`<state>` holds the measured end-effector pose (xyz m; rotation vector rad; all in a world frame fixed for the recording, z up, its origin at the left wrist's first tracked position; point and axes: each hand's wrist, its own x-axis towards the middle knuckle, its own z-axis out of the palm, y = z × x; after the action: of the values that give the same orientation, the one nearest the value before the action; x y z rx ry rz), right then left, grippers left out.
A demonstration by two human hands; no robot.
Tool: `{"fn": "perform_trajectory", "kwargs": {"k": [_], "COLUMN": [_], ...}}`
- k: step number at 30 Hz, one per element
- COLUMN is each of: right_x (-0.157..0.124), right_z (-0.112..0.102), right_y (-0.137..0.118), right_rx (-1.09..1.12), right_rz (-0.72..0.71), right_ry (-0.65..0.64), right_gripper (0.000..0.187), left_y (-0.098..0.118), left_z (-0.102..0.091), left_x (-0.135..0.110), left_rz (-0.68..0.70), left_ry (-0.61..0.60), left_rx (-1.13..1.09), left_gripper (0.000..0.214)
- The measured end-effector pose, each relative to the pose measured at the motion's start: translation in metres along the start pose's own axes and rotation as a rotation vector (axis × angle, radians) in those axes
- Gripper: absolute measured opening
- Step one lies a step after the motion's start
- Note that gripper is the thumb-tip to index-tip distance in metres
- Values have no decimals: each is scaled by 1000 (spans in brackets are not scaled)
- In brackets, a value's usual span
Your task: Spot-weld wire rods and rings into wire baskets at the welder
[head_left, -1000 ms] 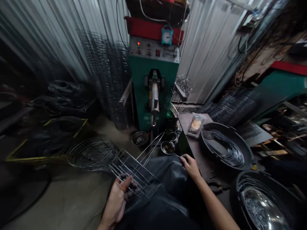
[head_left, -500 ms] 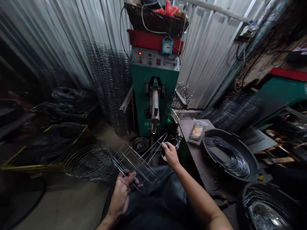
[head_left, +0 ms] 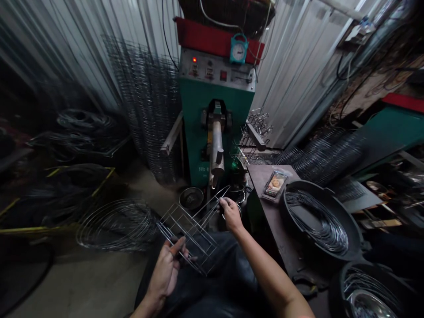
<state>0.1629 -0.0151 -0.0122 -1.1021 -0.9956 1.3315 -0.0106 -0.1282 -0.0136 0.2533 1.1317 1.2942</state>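
My left hand grips the near corner of a wire grid rack held over my lap. Long wire prongs reach from the rack toward the electrode arm of the green welding machine. My right hand is closed in a pinch on the far end of those prongs, just below the electrode tip. Whether it also holds a loose wire piece I cannot make out.
A small metal bowl sits on the floor by the machine. Right of me, a dark table carries a phone and a black basin of wire rings. Round wire grilles and stacked mesh panels stand on the left.
My right hand left the table edge, moved up and left, and took the rack's prong ends. The rack has lifted and shifted toward the machine's electrode.
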Motion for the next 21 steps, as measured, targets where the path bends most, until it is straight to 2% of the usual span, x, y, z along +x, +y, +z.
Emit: {"fn": "perform_trajectory", "kwargs": {"k": [8,13,21], "right_x": [20,32,40], "right_z": [3,3,3], "right_y": [2,2,-2], "right_rx": [-46,-57,-53], "right_rz": [-2,-9,49], "right_ry": [3,10,26], "right_gripper": [32,33,35], "left_y": [6,13,23], "left_z": [8,19,29], "left_x": [13,17,11], "left_rz": [-52,-36,-41], "left_ry": [54,59,34], "left_rx": [-40,-39,-26], "left_gripper": [28,27,24]}}
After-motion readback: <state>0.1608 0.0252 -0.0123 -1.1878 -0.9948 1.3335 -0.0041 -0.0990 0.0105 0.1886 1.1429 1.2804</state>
